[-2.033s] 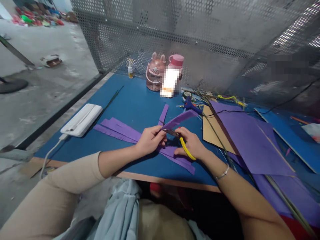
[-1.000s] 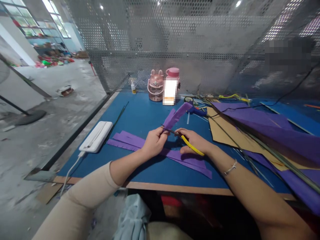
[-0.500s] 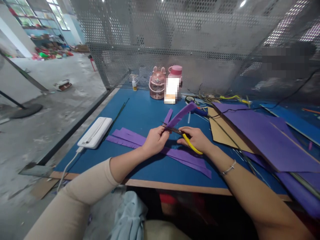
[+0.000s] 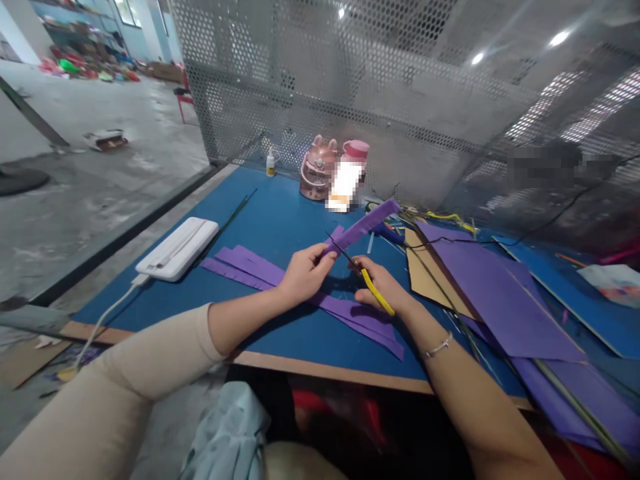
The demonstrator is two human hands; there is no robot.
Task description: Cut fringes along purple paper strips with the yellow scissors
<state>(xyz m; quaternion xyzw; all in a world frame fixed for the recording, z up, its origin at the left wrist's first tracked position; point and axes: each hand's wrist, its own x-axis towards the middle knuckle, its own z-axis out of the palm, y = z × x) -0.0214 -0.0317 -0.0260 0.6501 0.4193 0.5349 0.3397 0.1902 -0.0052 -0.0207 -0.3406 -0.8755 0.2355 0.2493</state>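
Observation:
My left hand (image 4: 303, 272) pinches the near end of a purple strip (image 4: 364, 225), which slants up and to the right above the blue table (image 4: 270, 220). My right hand (image 4: 379, 287) is closed on yellow-handled scissors (image 4: 361, 275), whose dark blades reach the strip beside my left thumb. More cut purple strips (image 4: 253, 265) lie flat on the table under and to the left of both hands.
A white flat device (image 4: 177, 248) with a cable lies at the left. Two pink bottles (image 4: 320, 167) and a small glue bottle (image 4: 271, 162) stand against the perforated metal screen. Large purple sheets (image 4: 493, 287), brown card (image 4: 430, 277), green stems and a black cable cover the right.
The strip has been raised and now slants higher to the right. The scissors have shifted a little along its near end. The camera view has swung slightly.

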